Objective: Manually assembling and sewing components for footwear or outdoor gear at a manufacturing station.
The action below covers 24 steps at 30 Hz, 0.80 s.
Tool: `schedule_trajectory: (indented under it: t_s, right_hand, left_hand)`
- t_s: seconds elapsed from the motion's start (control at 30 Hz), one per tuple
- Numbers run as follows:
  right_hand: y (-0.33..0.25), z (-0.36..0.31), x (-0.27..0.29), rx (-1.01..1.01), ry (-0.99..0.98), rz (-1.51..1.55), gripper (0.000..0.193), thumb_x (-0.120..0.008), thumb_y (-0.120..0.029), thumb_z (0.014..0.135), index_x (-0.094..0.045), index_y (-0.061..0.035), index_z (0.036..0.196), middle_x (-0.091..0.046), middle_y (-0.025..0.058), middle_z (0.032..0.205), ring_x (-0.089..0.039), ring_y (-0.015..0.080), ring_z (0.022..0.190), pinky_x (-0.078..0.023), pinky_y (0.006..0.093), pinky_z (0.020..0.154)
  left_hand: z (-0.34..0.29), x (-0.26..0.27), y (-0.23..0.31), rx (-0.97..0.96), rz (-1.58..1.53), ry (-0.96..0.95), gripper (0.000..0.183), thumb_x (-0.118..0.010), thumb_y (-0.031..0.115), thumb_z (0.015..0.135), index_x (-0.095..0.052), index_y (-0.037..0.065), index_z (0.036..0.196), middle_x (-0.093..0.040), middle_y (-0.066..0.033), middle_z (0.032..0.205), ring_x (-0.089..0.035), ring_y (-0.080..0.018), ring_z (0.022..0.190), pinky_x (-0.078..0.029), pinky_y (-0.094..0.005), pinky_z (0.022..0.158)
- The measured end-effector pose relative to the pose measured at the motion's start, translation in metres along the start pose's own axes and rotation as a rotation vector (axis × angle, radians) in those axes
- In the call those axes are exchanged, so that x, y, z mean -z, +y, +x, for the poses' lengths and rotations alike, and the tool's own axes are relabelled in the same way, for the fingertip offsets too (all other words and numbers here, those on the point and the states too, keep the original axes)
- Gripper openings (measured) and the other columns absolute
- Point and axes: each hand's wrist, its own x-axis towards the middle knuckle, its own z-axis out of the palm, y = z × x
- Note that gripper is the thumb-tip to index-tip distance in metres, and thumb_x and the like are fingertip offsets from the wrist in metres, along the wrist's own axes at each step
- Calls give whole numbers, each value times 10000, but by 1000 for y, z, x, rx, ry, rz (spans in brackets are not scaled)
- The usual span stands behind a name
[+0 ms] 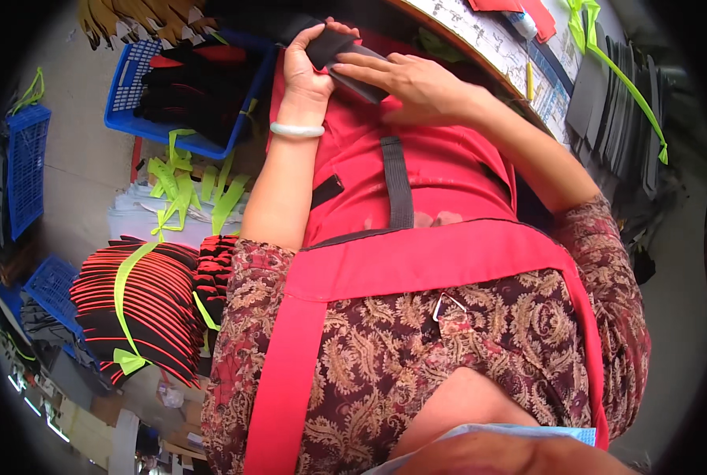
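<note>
My left hand [307, 70], with a pale bangle at the wrist, is closed around a dark fabric piece [329, 46] above my lap. Its fingertips show at the far edge of the piece. From the right, my right hand [424, 85] reaches across with its fingers stretched out. Those fingertips lie on a dark grey flat strip [361, 83] beside the left palm. I cannot tell whether the strip and the fabric piece are joined. Under both hands spreads my red apron [448, 170], which has a dark strap [398, 182].
A blue basket [120, 119] of black and red pieces stands left of my hands. Nearer lie yellow-green ties [175, 186] and a tied stack of red-edged black pieces [135, 305]. A worktable [480, 39] and grey sheets [607, 103] are at the right.
</note>
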Motion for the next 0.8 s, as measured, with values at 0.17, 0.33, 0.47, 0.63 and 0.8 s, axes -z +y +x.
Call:
schedule_trajectory:
  t_s: [0.17,0.33,0.47,0.63,0.8]
  right_hand:
    - [-5,-3,-23,-180,50,-79,625,-498,-38,833,-372,-206,1423,-456,35,1391,-649,259,731,-546,346,602]
    - [6,18,-38,-248,41,-25,538,-495,-12,821,-421,-134,1340,-544,93,1244,-649,311,750,-536,389,593]
    - [11,47,-40,-250,15,-70,455,-561,4,773,-505,-97,1213,-581,99,1126,-644,338,735,-534,400,597]
    - [13,7,-26,-193,49,-32,493,-531,-47,818,-494,-158,1297,-596,69,1162,-650,320,706,-530,389,584]
    - [10,30,-32,-247,58,-84,367,-494,-67,840,-562,-133,1195,-625,102,1075,-657,313,698,-526,406,566]
  left_hand:
    - [0,1,-5,63,-91,-113,246,-587,100,824,-499,-23,1019,-617,-130,867,-604,-303,875,-439,-462,957]
    - [3,2,-9,96,-106,-146,235,-595,91,831,-487,-18,1009,-580,-105,850,-564,-277,839,-436,-442,943]
    - [1,0,-1,124,-211,-225,215,-578,126,868,-513,-25,1007,-591,-119,906,-574,-291,895,-438,-441,966]
    - [-5,-14,-3,-8,102,-28,349,-536,187,917,-507,-80,1140,-595,-199,1123,-552,-338,1125,-417,-458,1032]
    - [1,-3,-9,-162,282,-41,185,-588,118,876,-571,10,1026,-640,-137,927,-623,-298,933,-508,-446,917]
